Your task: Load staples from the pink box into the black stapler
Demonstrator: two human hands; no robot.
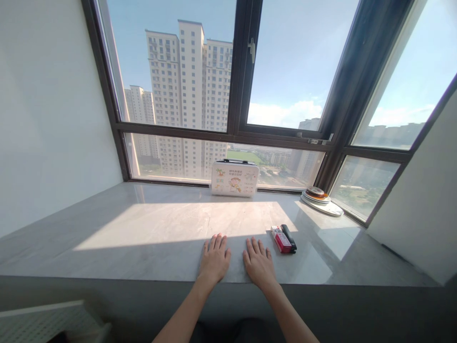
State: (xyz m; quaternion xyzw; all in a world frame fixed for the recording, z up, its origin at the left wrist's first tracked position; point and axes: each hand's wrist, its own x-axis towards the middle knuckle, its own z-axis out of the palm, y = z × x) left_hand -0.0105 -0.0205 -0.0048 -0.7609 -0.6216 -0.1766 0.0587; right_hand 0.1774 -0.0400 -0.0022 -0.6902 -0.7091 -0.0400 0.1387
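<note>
My left hand [214, 258] lies flat, palm down, on the pale marble-look windowsill [143, 257], its fingers pointing toward the window. Beside it, a short gap to the right, my right hand [259, 262] rests the same way with its fingers slightly spread. Neither hand holds anything. Just past my right hand's fingers lie a small red and white box [281, 239] and a black stapler [289, 239], side by side. Against the window at the back stands a white case [234, 179] with a black handle, cartoon pictures and printed lettering.
A stack of round plates or lids [320, 200] sits in the back right corner. Dark window frames [233, 95] border the sill, with walls at both ends. A white perforated object [50, 321] is below the front edge at lower left.
</note>
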